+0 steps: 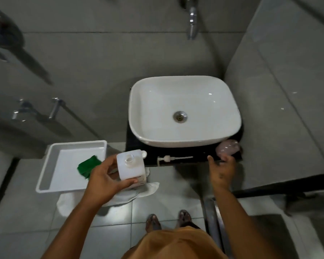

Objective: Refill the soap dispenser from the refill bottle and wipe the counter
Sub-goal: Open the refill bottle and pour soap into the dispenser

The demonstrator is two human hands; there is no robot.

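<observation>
My left hand (103, 176) grips a white square soap dispenser bottle (130, 168) with its neck uncapped, holding it just left of the black counter (178, 151). Its white pump head (173, 158) lies flat on the counter's front strip. A small white cap (144, 153) shows just behind the bottle. At the counter's right end sits a blurred, pinkish translucent refill bottle (227, 147). My right hand (221, 170) reaches to it with thumb spread and fingertips at its lower edge. A green cloth (88, 166) lies in the white tray (45, 176).
A white basin (209, 135) fills most of the counter, with a chrome tap (192, 21) on the wall above. A white cloth (144, 189) hangs under the tray and bottle. My feet (166, 220) stand on the grey tiled floor. A metal rail (213, 215) runs at the right.
</observation>
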